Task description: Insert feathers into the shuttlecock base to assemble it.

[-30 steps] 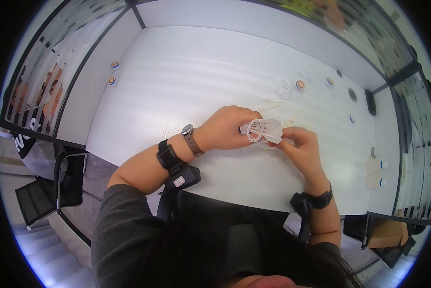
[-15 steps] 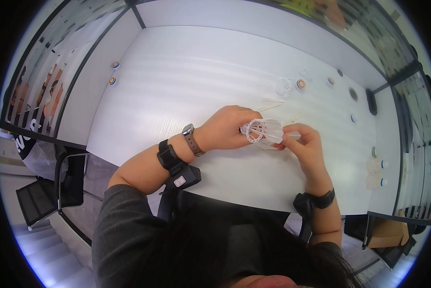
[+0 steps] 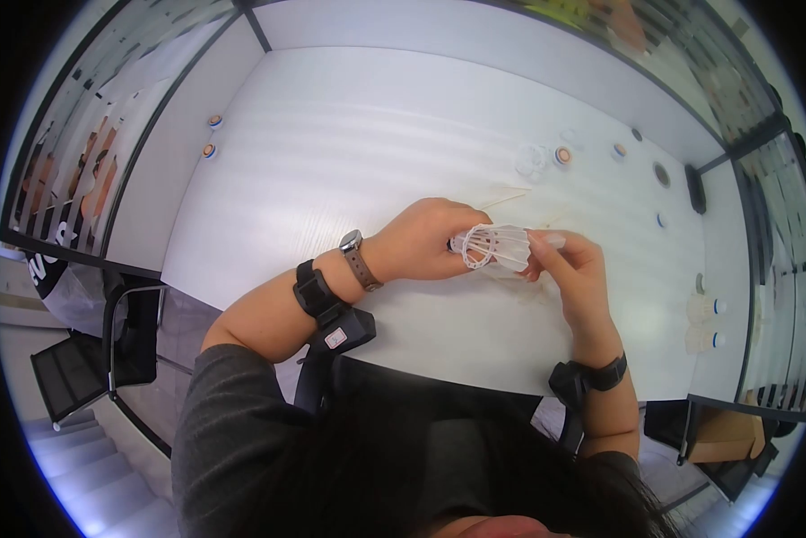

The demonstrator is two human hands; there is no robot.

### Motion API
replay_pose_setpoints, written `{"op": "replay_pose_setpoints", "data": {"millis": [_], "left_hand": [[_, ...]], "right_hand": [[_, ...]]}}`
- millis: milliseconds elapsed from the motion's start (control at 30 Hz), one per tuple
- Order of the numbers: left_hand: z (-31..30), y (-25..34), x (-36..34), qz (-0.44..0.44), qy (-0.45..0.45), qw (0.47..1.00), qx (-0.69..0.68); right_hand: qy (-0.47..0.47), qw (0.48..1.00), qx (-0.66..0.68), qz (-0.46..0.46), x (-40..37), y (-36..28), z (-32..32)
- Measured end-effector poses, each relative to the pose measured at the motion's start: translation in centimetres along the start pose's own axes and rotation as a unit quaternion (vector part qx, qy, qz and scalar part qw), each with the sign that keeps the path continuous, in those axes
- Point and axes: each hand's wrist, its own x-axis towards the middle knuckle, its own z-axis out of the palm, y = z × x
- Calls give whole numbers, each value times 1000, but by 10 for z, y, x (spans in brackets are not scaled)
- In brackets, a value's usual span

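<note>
The surface [image 3: 331,134] looks smooth, with a soft satin sheen; the shuttlecock [image 3: 501,246] has a matt, feathery skirt; the thin piece [image 3: 556,241] in the right hand [image 3: 584,271] looks translucent; the watch [image 3: 351,241] pairs shiny metal with a leather-like strap; the sleeve [image 3: 228,412] is matt cloth; the box [image 3: 724,441], plain cardboard.

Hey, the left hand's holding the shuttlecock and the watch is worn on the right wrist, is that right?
Not quite. The head view shows the watch worn on the left wrist, not the right. The left hand is indeed holding the shuttlecock.
</note>
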Motion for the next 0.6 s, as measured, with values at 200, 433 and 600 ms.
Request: {"op": "replay_pose_setpoints", "data": {"millis": [200, 433, 600], "left_hand": [[0, 0, -1, -13, -13, 1000, -7], [0, -1, -1, -1, -15, 1000, 1], [-1, 4, 1, -1, -23, 1000, -4]], "right_hand": [[2, 1000, 1, -5, 0, 3, -2], [11, 1000, 5, -22, -1, 4, 2], [8, 1000, 6, -23, -2, 7, 0]]}}
